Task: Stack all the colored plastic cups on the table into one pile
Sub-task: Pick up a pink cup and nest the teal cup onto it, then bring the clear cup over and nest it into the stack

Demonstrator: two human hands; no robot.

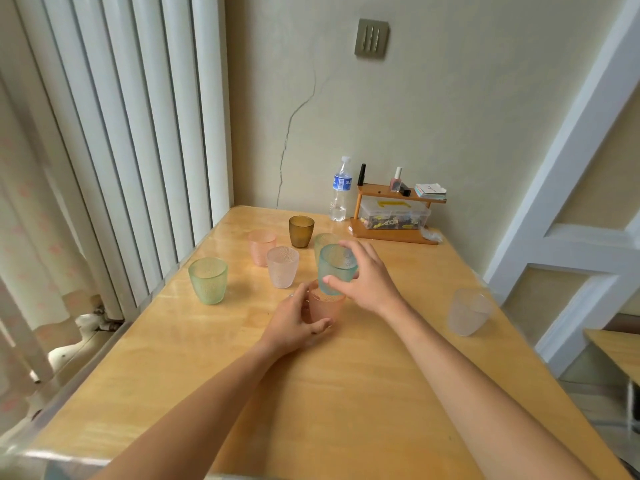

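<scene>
My right hand (369,278) grips a teal cup (336,268) whose base sits in the mouth of an orange cup (323,306). My left hand (294,323) is wrapped around that orange cup, which stands on the wooden table (346,393). Loose on the table stand a green cup (208,280) at the left, a pale pink cup (282,266), a peach cup (261,247), a brown cup (301,231), and a frosted clear cup (468,311) at the right. Another green cup (322,241) shows partly behind the teal one.
A water bottle (340,190) and a small wooden shelf (394,216) with bottles, cards and a plastic box stand at the table's far edge against the wall. Curtains (121,133) hang along the table's left side.
</scene>
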